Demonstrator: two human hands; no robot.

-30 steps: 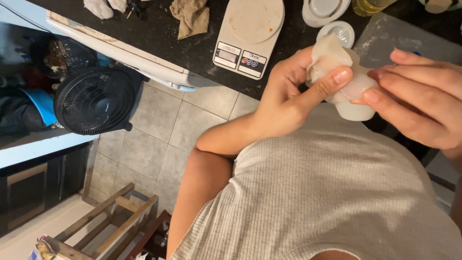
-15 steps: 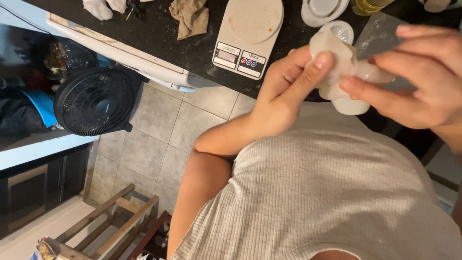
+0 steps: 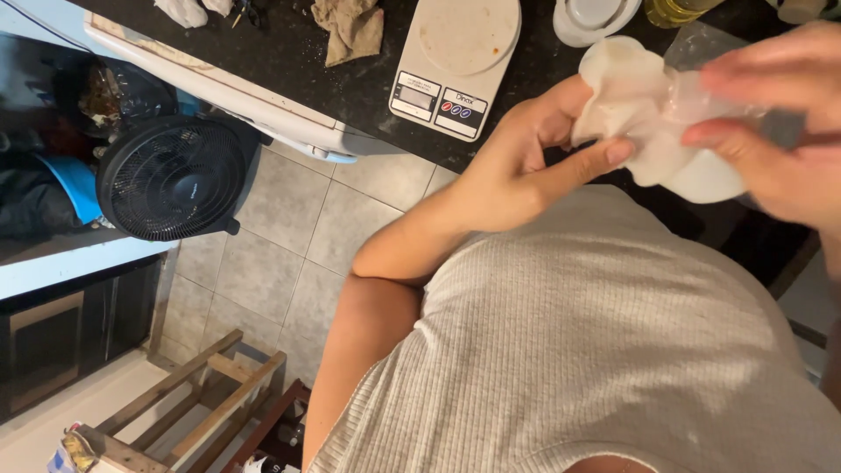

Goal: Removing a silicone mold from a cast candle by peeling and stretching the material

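1. Head view: left hand (image 3: 517, 180) and right hand (image 3: 775, 114) both closed on a white soft bag (image 3: 653, 123), held in the air above the edge of the dark counter (image 3: 289, 57), just in front of the white ribbed shirt (image 3: 596, 350)
2. Left fingers curled narrow, thumb and forefinger pinching the crumpled near end of the bag; right fingers wrapped over its far end, blurred, exact finger spread hard to tell
3. Judged best handled with a firm pinch at both ends, pulling evenly so the thin film does not tear, and keeping it over the counter in case of spills
4. Counted on the counter: one white kitchen scale (image 3: 455, 61) with a round plate, one crumpled brown cloth (image 3: 350, 26), one white round lid or dish (image 3: 596, 16), part of one yellowish bottle (image 3: 674, 9) at the top edge
5. Counted below: one black floor fan (image 3: 171, 180) on the grey tiled floor (image 3: 289, 245), one wooden rack (image 3: 193, 398) at the bottom left
6. Two hands in view, both belonging to the camera wearer; no other person seen
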